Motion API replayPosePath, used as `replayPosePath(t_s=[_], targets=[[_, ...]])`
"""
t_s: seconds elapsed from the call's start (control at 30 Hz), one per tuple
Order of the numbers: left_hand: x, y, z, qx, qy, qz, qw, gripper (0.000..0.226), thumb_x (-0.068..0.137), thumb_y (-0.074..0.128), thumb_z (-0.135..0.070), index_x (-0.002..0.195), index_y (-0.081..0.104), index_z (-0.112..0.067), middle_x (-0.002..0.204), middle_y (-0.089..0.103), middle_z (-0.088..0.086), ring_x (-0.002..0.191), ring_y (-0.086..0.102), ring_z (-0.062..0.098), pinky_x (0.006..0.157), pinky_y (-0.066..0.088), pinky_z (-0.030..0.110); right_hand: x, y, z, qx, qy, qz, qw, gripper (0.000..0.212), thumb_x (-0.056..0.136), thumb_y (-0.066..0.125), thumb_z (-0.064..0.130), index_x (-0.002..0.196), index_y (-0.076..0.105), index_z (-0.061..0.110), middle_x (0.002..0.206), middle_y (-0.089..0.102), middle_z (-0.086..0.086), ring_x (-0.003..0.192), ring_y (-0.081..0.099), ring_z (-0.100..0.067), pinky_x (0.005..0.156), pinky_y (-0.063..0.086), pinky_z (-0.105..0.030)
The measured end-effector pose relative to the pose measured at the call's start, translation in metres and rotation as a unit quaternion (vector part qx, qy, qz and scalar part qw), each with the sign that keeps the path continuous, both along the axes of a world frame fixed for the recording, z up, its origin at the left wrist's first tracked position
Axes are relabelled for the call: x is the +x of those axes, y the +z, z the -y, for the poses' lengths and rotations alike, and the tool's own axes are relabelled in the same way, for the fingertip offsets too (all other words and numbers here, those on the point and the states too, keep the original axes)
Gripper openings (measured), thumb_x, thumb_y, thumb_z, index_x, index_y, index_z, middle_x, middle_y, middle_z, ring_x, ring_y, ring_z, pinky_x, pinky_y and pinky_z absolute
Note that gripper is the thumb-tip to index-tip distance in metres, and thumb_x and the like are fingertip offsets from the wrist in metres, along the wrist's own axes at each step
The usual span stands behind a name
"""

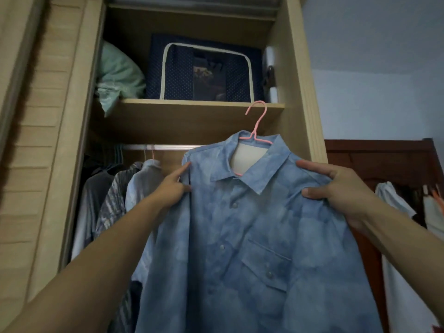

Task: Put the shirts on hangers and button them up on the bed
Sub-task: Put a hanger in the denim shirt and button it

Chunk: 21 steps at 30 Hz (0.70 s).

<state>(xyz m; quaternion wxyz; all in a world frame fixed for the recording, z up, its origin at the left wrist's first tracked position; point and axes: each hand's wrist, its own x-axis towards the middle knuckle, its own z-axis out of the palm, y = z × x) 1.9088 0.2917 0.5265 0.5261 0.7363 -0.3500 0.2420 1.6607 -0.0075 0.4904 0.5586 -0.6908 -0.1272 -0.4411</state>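
While both hands hold it up at centre frame, the blue shirt (240, 236) hangs buttoned on a pink hanger (256, 131) before the wardrobe rail (163, 147); left hand (171, 186) and right hand (341, 188) pinch its shoulders.

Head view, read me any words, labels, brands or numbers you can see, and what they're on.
No readable text.
Storage box: its window shows a dark picture, too blurred to read.
Blue shirt, pink hanger: no label or print visible.
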Motion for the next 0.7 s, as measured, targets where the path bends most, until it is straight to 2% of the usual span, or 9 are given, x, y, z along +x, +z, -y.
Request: replayPosePath(t_s=[0.1, 0.2, 0.3, 0.4, 0.47, 0.53, 0.6, 0.67, 0.7], targets=[[0.011, -0.004, 0.012, 0.038, 0.012, -0.016, 0.999, 0.086, 0.086, 0.049, 0.015, 0.156, 0.038, -0.034, 0.16, 0.034, 0.0, 0.146, 0.035, 0.024, 0.116, 0.039, 0.038, 0.026, 0.008, -0.013, 0.023, -0.005, 0.018, 1.0, 0.069, 0.076, 0.067, -0.024, 0.123, 0.069, 0.026, 0.094, 0.079, 0.004, 0.08, 0.073, -0.008, 0.069, 0.06, -0.02], [0.026, -0.012, 0.022, 0.003, 0.037, -0.018, 0.999, 0.08, 0.086, 0.032, 0.02, 0.154, 0.041, -0.021, 0.157, 0.037, 0.003, 0.142, 0.039, 0.021, 0.113, 0.039, 0.031, 0.063, 0.001, -0.029, 0.057, 0.036, 0.019, 0.998, 0.057, 0.083, 0.067, -0.016, 0.126, 0.069, 0.021, 0.099, 0.077, -0.002, 0.082, 0.073, -0.011, 0.074, 0.061, -0.022], [0.042, -0.002, 0.018, -0.014, 0.053, -0.032, 0.998, 0.075, 0.09, 0.03, 0.017, 0.157, 0.035, -0.015, 0.16, 0.036, 0.008, 0.144, 0.038, 0.025, 0.117, 0.037, 0.036, 0.098, 0.004, -0.046, 0.107, 0.091, 0.016, 0.99, 0.03, 0.098, 0.061, 0.003, 0.122, 0.071, 0.017, 0.106, 0.076, -0.005, 0.087, 0.074, -0.013, 0.071, 0.061, -0.023], [0.055, 0.008, 0.0, 0.023, 0.092, -0.009, 0.995, 0.077, 0.089, 0.03, 0.016, 0.159, 0.032, -0.017, 0.163, 0.031, 0.011, 0.148, 0.034, 0.029, 0.114, 0.039, 0.033, 0.126, 0.013, -0.055, 0.115, 0.083, 0.011, 0.99, 0.031, 0.103, 0.049, 0.002, 0.117, 0.073, 0.017, 0.103, 0.075, -0.005, 0.084, 0.074, -0.014, 0.062, 0.059, -0.022], [0.059, 0.011, -0.012, 0.053, 0.081, 0.015, 0.995, 0.081, 0.088, 0.033, 0.016, 0.16, 0.03, -0.022, 0.164, 0.029, 0.009, 0.148, 0.033, 0.028, 0.11, 0.04, 0.03, 0.143, 0.019, -0.058, 0.1, 0.045, 0.022, 0.994, 0.032, 0.104, 0.048, 0.003, 0.115, 0.074, 0.018, 0.103, 0.075, -0.002, 0.089, 0.073, -0.015, 0.068, 0.06, -0.023], [0.065, 0.009, -0.023, 0.126, 0.079, 0.046, 0.988, 0.082, 0.089, 0.041, 0.012, 0.161, 0.023, -0.023, 0.162, 0.029, 0.006, 0.15, 0.03, 0.025, 0.113, 0.032, 0.027, 0.159, 0.028, -0.061, 0.086, 0.004, 0.041, 0.995, 0.032, 0.104, 0.05, 0.005, 0.117, 0.075, 0.018, 0.106, 0.075, 0.0, 0.094, 0.072, -0.015, 0.077, 0.059, -0.025], [0.083, 0.006, -0.039, 0.25, 0.148, 0.105, 0.951, 0.083, 0.091, 0.052, 0.001, 0.162, 0.017, -0.024, 0.166, 0.019, 0.007, 0.153, 0.022, 0.028, 0.118, 0.024, 0.03, 0.177, 0.039, -0.066, 0.085, 0.001, 0.056, 0.995, 0.032, 0.104, 0.049, 0.004, 0.122, 0.073, 0.016, 0.108, 0.075, -0.003, 0.096, 0.072, -0.016, 0.082, 0.059, -0.027], [0.1, 0.002, -0.062, 0.349, 0.309, 0.221, 0.856, 0.081, 0.091, 0.057, -0.018, 0.162, 0.019, -0.026, 0.168, 0.013, 0.014, 0.153, 0.019, 0.036, 0.123, 0.021, 0.044, 0.196, 0.048, -0.073, 0.103, 0.009, 0.059, 0.993, 0.033, 0.104, 0.047, 0.001, 0.125, 0.07, 0.013, 0.105, 0.074, -0.005, 0.091, 0.071, -0.016, 0.077, 0.059, -0.024], [0.106, 0.001, -0.075, 0.36, 0.37, 0.29, 0.806, 0.076, 0.091, 0.056, -0.026, 0.161, 0.025, -0.026, 0.165, 0.021, 0.017, 0.15, 0.025, 0.041, 0.121, 0.025, 0.052, 0.206, 0.052, -0.078, 0.115, 0.012, 0.055, 0.992, 0.034, 0.104, 0.046, -0.001, 0.125, 0.069, 0.012, 0.103, 0.073, -0.005, 0.087, 0.07, -0.015, 0.073, 0.059, -0.022]])
